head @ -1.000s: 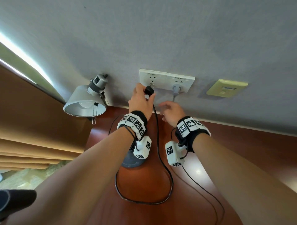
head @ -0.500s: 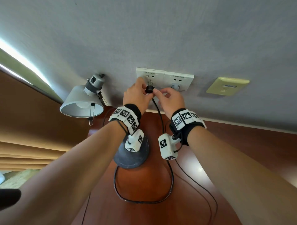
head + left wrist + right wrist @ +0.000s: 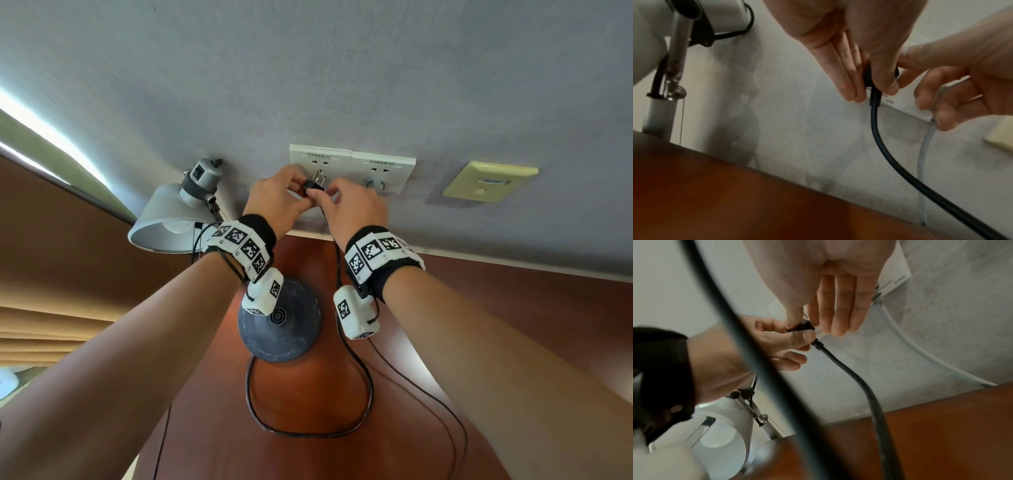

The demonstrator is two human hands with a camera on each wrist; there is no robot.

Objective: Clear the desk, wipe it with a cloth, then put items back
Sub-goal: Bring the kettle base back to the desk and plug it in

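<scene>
1. Head view: both hands meet at the plug (image 3: pixel 313 185), just in front of the left socket (image 3: pixel 320 164) on the wall (image 3: pixel 308 68). Prongs are bare and visible, so the plug is not seated.
2. Left hand (image 3: pixel 277 195) pinches the plug body between thumb and fingers. Right hand (image 3: pixel 349 205) pinches it from the other side, thumb and forefinger on it; its other fingers hang loosely extended.
3. Plug's long axis runs roughly square to the wall face. Prongs point toward the socket, cord end toward the person.
4. Cord (image 3: pixel 366 387) drops from the plug to the desk (image 3: pixel 513 325), loops on the wood, and runs toward the round base (image 3: pixel 281 329). Lamp (image 3: pixel 171 219) stands at the desk's left rear.
5. Right socket (image 3: pixel 383 171) carries a pale plug with a pale cable (image 3: pixel 925 162) hanging down the wall.
6. Step, as I judge it: handling the base's power plug at the socket. Whether it is coming out for clearing or going in for putting back, I cannot tell.
7. Next move calls for keeping the prongs square to the slots and moving straight along that axis, without side twist.
</scene>
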